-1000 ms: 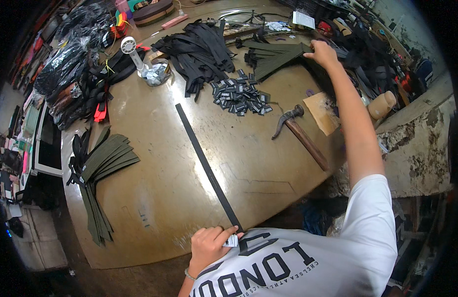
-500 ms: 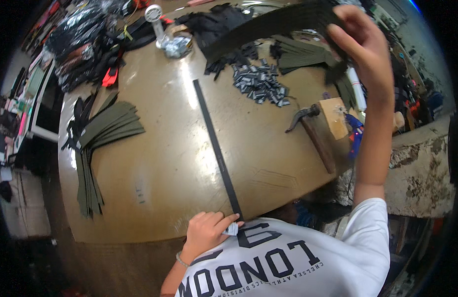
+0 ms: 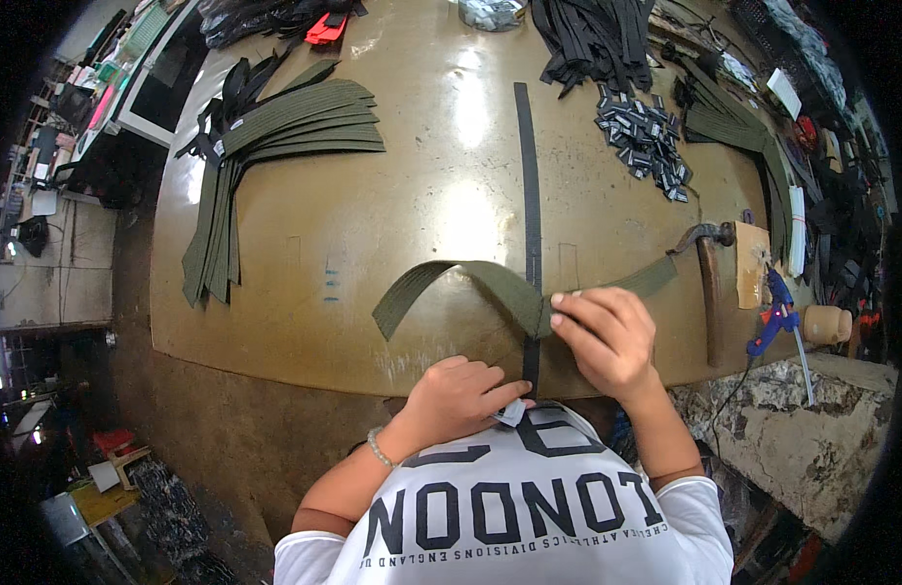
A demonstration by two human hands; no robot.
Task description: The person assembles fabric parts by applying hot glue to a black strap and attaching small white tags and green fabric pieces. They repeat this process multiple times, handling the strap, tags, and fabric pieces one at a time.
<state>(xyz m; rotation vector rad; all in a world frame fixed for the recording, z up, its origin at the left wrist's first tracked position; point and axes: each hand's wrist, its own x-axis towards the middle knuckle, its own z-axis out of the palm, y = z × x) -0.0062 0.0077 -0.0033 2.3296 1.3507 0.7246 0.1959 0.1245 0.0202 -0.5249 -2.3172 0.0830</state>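
Note:
My right hand [image 3: 612, 341] pinches a length of olive-green webbing [image 3: 504, 292] near its middle. One part of the webbing arches up to the left, while its other end reaches right toward the hammer. Beneath it a long narrow black strip [image 3: 531, 195] runs across the table toward my body. Close to that strip's near end, my left hand [image 3: 460, 395] lies at the table edge, fingers curled, with a small white tag [image 3: 512, 412] at its fingertips. How many layers the tag has, I cannot tell.
A hammer [image 3: 710, 292] lies by a wooden block [image 3: 752, 263] and a blue glue gun [image 3: 777, 312] at right. Small black-and-white labels [image 3: 646, 141] are heaped beyond. Olive webbing bundles [image 3: 309, 117] lie at left and olive webbing [image 3: 729, 117] far right, black straps [image 3: 592, 44] behind.
My right hand has come down from the raised upper right with the webbing, now over the black strip. My left hand stays at the strip's near end. The view has shifted.

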